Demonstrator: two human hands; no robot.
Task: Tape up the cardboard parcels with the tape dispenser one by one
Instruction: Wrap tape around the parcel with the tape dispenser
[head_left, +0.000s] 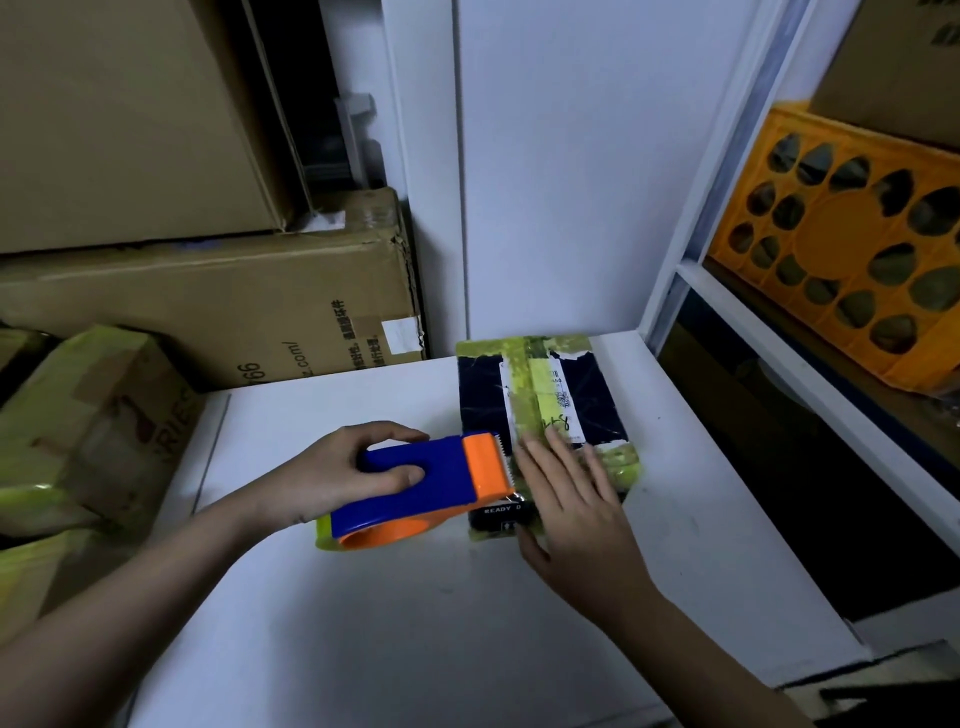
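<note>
Dark parcel (545, 410) wrapped in yellow-green tape, lying on the white worktop (415, 623) at frame centre-right. Left hand (337, 467) curled around the blue handle of the blue-and-orange tape dispenser (426, 488), its toothed orange end touching the parcel's left edge. Right hand (571, 493) flat, fingers straight, pressing the tape strip on the parcel's near end. Taped cardboard boxes (88, 426) at far left, large cartons (208, 301) stacked upper left, orange crate (841, 249) on the shelf at right.

dim, bluish — warped edges
</note>
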